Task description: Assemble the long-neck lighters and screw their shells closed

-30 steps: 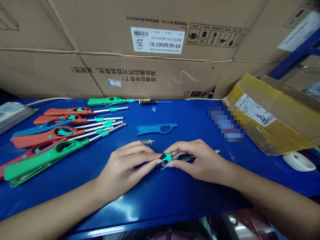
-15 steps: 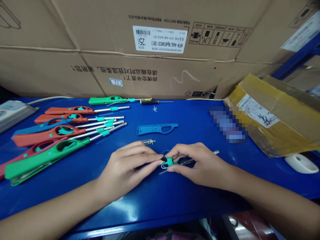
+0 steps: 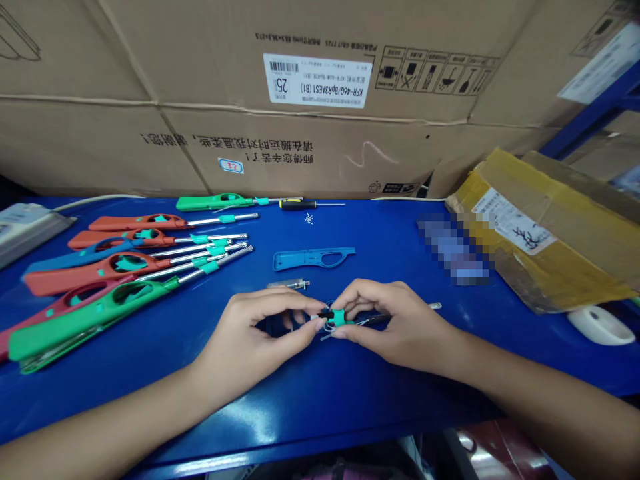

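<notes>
My left hand [image 3: 257,333] and my right hand [image 3: 395,323] meet above the blue table [image 3: 350,393], both pinching a small lighter assembly [image 3: 336,318]: a teal plastic piece with a black part, thin wires and a metal tube [image 3: 434,306] sticking out to the right. My left fingertips grip its left end, and my right fingers close round the teal piece. A blue lighter shell half [image 3: 313,257] lies just beyond my hands. A small clear gas tube [image 3: 289,284] rests between that shell and my left hand.
Several long red, green and blue lighters [image 3: 115,267] lie in a row at the left. A screwdriver [image 3: 305,204] lies at the back, below big cardboard boxes [image 3: 250,100]. A taped carton [image 3: 545,227] and a white object [image 3: 597,323] sit at the right.
My left hand has lifted and arched, so its fingers now pinch from a raised position. The small assembly stays between both hands, almost in the same place.
</notes>
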`<state>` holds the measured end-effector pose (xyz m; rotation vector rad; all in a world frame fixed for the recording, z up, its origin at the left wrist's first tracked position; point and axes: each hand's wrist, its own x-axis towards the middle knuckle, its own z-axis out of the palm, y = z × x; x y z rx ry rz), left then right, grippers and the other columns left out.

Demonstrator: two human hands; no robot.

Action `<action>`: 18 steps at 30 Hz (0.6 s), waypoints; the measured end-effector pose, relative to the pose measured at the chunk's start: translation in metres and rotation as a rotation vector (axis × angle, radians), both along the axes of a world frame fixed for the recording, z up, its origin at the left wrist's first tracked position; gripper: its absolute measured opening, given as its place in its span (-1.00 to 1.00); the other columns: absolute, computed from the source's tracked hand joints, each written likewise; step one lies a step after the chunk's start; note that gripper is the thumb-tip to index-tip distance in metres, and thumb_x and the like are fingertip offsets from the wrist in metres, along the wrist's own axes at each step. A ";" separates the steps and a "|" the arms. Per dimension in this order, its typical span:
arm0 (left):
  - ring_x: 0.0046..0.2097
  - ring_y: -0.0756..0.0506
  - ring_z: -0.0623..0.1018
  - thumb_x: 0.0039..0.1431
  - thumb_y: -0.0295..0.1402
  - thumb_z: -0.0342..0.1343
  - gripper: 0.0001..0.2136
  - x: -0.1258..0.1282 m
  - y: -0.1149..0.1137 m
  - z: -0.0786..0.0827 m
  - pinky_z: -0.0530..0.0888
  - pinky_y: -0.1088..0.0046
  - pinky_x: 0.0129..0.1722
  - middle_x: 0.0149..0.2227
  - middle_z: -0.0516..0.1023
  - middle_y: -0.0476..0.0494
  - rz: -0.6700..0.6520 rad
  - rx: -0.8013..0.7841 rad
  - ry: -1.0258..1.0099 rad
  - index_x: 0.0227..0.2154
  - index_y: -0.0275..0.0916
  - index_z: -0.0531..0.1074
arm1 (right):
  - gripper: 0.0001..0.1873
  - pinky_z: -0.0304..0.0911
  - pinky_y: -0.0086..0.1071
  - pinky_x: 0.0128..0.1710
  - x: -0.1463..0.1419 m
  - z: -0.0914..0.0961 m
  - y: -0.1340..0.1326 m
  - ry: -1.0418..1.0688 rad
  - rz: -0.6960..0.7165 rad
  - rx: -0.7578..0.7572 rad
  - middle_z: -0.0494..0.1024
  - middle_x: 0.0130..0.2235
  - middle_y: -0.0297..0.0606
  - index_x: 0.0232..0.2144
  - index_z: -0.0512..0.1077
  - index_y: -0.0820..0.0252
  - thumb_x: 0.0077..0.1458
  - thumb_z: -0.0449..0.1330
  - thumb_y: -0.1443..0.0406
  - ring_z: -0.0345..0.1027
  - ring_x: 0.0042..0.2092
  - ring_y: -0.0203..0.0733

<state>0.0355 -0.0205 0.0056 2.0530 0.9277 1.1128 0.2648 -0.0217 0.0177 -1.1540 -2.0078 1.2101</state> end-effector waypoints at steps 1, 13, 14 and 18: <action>-0.43 0.03 0.60 0.12 -0.49 0.33 -0.87 0.001 0.000 0.000 0.57 0.60 -0.43 -0.38 0.67 -0.04 0.001 -0.016 -0.003 -0.25 -0.22 0.66 | -0.84 0.46 -0.40 -0.19 0.000 -0.001 0.000 0.000 0.000 0.003 0.65 -0.28 -0.38 -0.21 0.50 0.10 0.12 0.35 0.29 0.58 -0.22 -0.28; -0.37 0.00 0.67 0.07 -0.56 0.35 -0.86 0.003 -0.006 0.001 0.64 0.55 -0.29 -0.38 0.71 0.01 0.077 0.009 -0.086 -0.38 -0.17 0.68 | -0.82 0.46 -0.40 -0.19 -0.004 -0.004 -0.003 0.046 -0.009 -0.059 0.64 -0.27 -0.37 -0.23 0.48 0.11 0.10 0.37 0.28 0.56 -0.23 -0.29; -0.36 0.00 0.67 0.06 -0.57 0.35 -0.85 0.003 -0.006 0.001 0.65 0.55 -0.27 -0.38 0.72 0.02 0.084 0.006 -0.086 -0.38 -0.16 0.68 | -0.82 0.47 -0.41 -0.18 -0.004 -0.004 -0.003 0.055 -0.013 -0.057 0.64 -0.27 -0.37 -0.24 0.48 0.11 0.10 0.37 0.28 0.56 -0.23 -0.29; -0.35 -0.02 0.69 0.06 -0.57 0.35 -0.85 0.005 -0.006 0.002 0.67 0.57 -0.28 -0.37 0.72 0.02 0.090 -0.024 -0.078 -0.39 -0.15 0.68 | -0.84 0.47 -0.42 -0.21 -0.004 -0.004 -0.004 0.052 -0.036 -0.002 0.65 -0.30 -0.38 -0.23 0.49 0.10 0.12 0.36 0.27 0.57 -0.24 -0.29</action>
